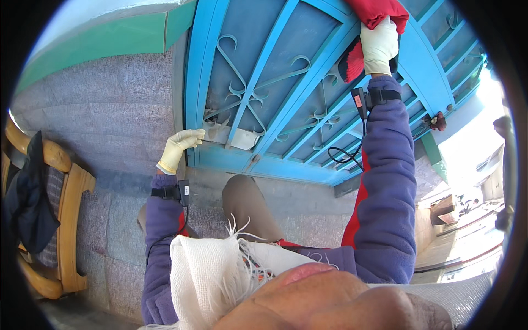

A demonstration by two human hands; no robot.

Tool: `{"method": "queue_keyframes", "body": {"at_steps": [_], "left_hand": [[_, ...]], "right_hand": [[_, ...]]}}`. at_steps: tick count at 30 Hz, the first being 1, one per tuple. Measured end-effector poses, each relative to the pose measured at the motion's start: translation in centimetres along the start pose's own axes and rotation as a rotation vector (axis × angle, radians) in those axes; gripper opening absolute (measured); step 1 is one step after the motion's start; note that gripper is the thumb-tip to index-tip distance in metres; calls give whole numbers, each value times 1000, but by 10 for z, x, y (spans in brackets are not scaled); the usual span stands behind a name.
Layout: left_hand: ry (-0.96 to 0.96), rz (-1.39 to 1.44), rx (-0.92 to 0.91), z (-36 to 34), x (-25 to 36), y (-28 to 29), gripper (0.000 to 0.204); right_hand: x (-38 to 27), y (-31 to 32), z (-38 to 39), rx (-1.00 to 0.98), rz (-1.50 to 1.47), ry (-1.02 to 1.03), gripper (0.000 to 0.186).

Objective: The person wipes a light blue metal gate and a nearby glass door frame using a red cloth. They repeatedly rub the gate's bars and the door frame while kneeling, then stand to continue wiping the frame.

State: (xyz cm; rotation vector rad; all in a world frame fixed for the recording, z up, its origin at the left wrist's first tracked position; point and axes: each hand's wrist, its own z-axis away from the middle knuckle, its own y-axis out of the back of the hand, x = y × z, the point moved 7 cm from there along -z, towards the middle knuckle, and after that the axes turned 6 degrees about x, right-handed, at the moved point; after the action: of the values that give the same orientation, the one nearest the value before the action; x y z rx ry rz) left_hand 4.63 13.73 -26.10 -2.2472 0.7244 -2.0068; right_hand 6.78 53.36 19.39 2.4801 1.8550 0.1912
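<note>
White scarf (201, 269) with a frayed fringe fills the lower edge of my head view, closest to the lens. Just beyond it I see a bent knee (247, 209) in brown trousers and two purple sleeves with red panels, the left sleeve (159, 220) lower and the right sleeve (388, 165) stretched far up.

At the top of my feed, the right hand (379, 47), in a pale glove, grips a bunched red cloth (377, 10) against a blue metal door (220, 158). I see its back, while its fingertips are hidden by the folds. A red-and-black piece (355, 61) shows just beside that hand; I cannot tell whether it belongs to the cloth.

Out to the left, the left hand (181, 147), gloved too, has its fingers together and slightly bent at the door's edge. I cannot tell whether they touch the frame or pinch anything. Near them, a pale patch (243, 138) sits low on the door panel, below curled scrollwork (236, 91).

Both wrists carry black straps, and a black cable (352, 157) loops beside the right one. On my far left, a dark garment (33, 203) hangs over a wooden chair (71, 220). Behind, a grey wall (110, 104) rises to a green band (126, 47).
</note>
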Motion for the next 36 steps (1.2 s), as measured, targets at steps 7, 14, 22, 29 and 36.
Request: {"method": "queue_keyframes", "body": {"at_steps": [7,14,22,29,36], "left_hand": [[11,-14,-24,-5,-11,1,23],[22,-39,1,-1,-11,10,24],[21,-32,1,-2,-7,6,23],[9,-49,-9,-4,-11,5,23],[20,-89,-17,3,-12,19,24]], "right_hand": [[-26,-17,101,-106,2,455,22],[-25,-13,164,-358,-253,270,28],[1,13,21,-2,-153,106,39],[-8,-22,120,-158,-92,193,33],[-7,-5,153,-301,-80,209,31]]}}
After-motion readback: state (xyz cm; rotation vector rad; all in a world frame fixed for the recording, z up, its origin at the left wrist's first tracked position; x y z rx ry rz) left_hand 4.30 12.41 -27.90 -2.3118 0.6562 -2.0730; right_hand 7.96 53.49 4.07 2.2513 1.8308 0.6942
